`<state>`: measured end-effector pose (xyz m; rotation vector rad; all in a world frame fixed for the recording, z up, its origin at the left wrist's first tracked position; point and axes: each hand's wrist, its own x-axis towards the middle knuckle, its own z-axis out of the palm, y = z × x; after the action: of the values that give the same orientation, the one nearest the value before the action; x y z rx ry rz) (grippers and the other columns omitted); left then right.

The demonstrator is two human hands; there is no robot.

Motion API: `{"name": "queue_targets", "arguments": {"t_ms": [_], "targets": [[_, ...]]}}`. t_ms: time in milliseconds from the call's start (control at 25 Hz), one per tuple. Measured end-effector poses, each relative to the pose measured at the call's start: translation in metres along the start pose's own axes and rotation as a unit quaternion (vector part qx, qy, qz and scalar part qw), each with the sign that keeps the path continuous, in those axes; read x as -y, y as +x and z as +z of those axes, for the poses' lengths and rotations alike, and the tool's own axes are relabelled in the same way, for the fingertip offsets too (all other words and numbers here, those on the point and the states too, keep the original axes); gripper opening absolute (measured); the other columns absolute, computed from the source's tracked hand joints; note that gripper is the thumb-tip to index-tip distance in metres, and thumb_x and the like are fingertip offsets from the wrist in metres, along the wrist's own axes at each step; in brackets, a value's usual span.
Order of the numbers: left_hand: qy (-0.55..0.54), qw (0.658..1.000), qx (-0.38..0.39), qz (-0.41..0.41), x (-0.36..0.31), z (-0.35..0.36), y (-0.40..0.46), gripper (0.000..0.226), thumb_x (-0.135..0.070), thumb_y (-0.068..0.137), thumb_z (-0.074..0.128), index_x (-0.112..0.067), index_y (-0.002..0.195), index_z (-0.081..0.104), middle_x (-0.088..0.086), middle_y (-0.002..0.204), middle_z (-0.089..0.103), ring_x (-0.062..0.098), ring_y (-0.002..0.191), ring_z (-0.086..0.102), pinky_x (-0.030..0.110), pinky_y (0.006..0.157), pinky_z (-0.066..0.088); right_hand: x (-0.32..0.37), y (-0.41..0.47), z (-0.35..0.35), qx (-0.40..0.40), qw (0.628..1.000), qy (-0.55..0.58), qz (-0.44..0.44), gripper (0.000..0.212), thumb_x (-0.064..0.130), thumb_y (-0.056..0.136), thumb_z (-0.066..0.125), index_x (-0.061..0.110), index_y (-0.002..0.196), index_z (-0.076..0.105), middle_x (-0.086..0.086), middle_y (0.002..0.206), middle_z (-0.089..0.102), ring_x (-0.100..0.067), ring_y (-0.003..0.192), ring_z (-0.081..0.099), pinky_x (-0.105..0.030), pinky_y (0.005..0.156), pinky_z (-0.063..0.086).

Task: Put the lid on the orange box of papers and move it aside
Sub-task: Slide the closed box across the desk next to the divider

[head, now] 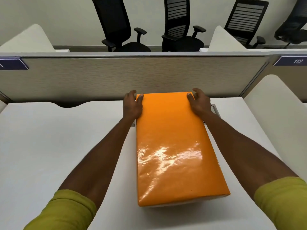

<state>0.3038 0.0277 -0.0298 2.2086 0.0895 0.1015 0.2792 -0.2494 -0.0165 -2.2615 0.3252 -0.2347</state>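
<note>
Left grip [132, 106] clamped on far-left corner of lid [172, 146], thumb on top, fingers round the edge. Lid sits on box, mid tabletop [49, 138], long axis running away. Right grip [198, 101] clamped likewise on far-right corner.

Your left hand [132, 106] and right hand [198, 103] grip the far corners of the glossy orange lid [172, 146], thumbs on top, at frame centre. The lid covers the orange box on the white surface [49, 138]. Black chairs [116, 25] stand beyond the partition [116, 77] at the top.
</note>
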Motion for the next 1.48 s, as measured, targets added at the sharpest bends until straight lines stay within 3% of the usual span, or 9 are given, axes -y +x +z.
{"name": "queue_targets", "arguments": {"t_ms": [120, 280, 440, 560, 680, 920, 1120, 1240, 1480], "targets": [[-0.069, 0.995, -0.066, 0.001, -0.008, -0.014, -0.035, 0.057, -0.040, 0.101, 0.052, -0.009, 0.148, 0.044, 0.014, 0.152, 0.048, 0.028, 0.139, 0.046, 0.046, 0.113, 0.041, 0.008, -0.036, -0.021, -0.004, 0.999, 0.041, -0.012, 0.052, 0.044, 0.096, 0.059, 0.015, 0.139, 0.054, -0.011, 0.136, 0.061, -0.027, 0.122, 0.060, -0.034, 0.093, 0.047], [-0.084, 0.996, -0.001, 0.040, 0.019, -0.036, -0.168, 0.063, -0.065, 0.091, 0.054, -0.044, 0.147, 0.037, -0.014, 0.154, 0.042, 0.009, 0.135, 0.045, 0.041, 0.112, 0.042, -0.021, -0.157, -0.055, 0.097, 0.995, 0.018, 0.018, 0.075, 0.063, 0.085, 0.062, 0.033, 0.149, 0.041, -0.001, 0.150, 0.050, -0.023, 0.130, 0.054, -0.041, 0.102, 0.047], [0.035, 0.982, 0.139, 0.121, 0.043, -0.036, -0.284, 0.096, -0.083, 0.081, 0.046, -0.050, 0.156, -0.005, -0.024, 0.167, -0.011, 0.006, 0.153, 0.011, 0.033, 0.116, 0.019, -0.049, -0.267, -0.069, 0.171, 0.984, -0.044, 0.022, 0.111, 0.087, 0.063, 0.060, 0.053, 0.153, 0.006, 0.012, 0.165, 0.017, -0.013, 0.143, 0.031, -0.039, 0.111, 0.035], [0.032, 0.979, 0.140, 0.143, 0.042, -0.033, -0.300, 0.097, -0.075, 0.086, 0.041, -0.040, 0.157, -0.014, -0.021, 0.165, -0.025, -0.006, 0.152, -0.004, 0.018, 0.114, 0.017, -0.052, -0.286, -0.066, 0.180, 0.982, -0.056, -0.007, 0.120, 0.085, 0.063, 0.062, 0.050, 0.153, -0.009, 0.015, 0.167, -0.003, -0.016, 0.151, 0.017, -0.042, 0.116, 0.028], [0.018, 0.983, 0.134, 0.122, 0.040, -0.031, -0.300, 0.092, -0.073, 0.087, 0.035, -0.040, 0.157, -0.014, -0.022, 0.165, -0.023, -0.023, 0.141, -0.011, 0.010, 0.111, 0.010, -0.054, -0.288, -0.062, 0.157, 0.987, -0.037, -0.010, 0.119, 0.077, 0.067, 0.065, 0.043, 0.156, -0.007, 0.010, 0.168, 0.001, -0.022, 0.152, 0.020, -0.046, 0.118, 0.029], [-0.022, 0.995, 0.081, 0.050, 0.035, -0.034, -0.312, 0.104, -0.078, 0.080, 0.051, -0.040, 0.158, -0.005, -0.016, 0.169, 0.003, 0.007, 0.150, 0.019, 0.031, 0.114, 0.029, -0.057, -0.298, -0.063, 0.099, 0.994, 0.050, 0.013, 0.124, 0.067, 0.065, 0.076, 0.042, 0.157, -0.002, 0.006, 0.167, 0.013, -0.025, 0.149, 0.028, -0.050, 0.113, 0.035], [-0.111, 0.991, 0.067, 0.031, 0.048, -0.026, -0.352, 0.112, -0.072, 0.066, 0.076, -0.058, 0.152, 0.006, -0.055, 0.136, 0.034, -0.020, 0.123, 0.045, 0.008, 0.094, 0.045, -0.084, -0.338, -0.059, 0.085, 0.986, 0.143, -0.011, 0.112, 0.045, 0.069, 0.085, 0.046, 0.155, 0.013, 0.007, 0.153, 0.041, -0.021, 0.134, 0.049, -0.030, 0.100, 0.047], [-0.121, 0.991, 0.053, 0.027, 0.043, -0.026, -0.353, 0.111, -0.072, 0.065, 0.076, -0.060, 0.151, 0.008, -0.048, 0.135, 0.038, -0.006, 0.124, 0.051, 0.013, 0.094, 0.047, -0.089, -0.333, -0.057, 0.079, 0.987, 0.143, -0.009, 0.106, 0.030, 0.076, 0.085, 0.040, 0.156, 0.017, 0.002, 0.152, 0.045, -0.023, 0.131, 0.052, -0.027, 0.096, 0.048], [-0.152, 0.988, 0.005, -0.012, 0.036, -0.026, -0.369, 0.118, -0.074, 0.057, 0.079, -0.054, 0.152, 0.012, -0.040, 0.134, 0.043, 0.011, 0.128, 0.054, 0.037, 0.100, 0.054, -0.088, -0.323, -0.054, 0.139, 0.979, 0.146, -0.034, 0.110, 0.036, 0.075, 0.085, 0.044, 0.156, 0.011, 0.006, 0.147, 0.046, -0.017, 0.124, 0.053, -0.023, 0.092, 0.046]]}}
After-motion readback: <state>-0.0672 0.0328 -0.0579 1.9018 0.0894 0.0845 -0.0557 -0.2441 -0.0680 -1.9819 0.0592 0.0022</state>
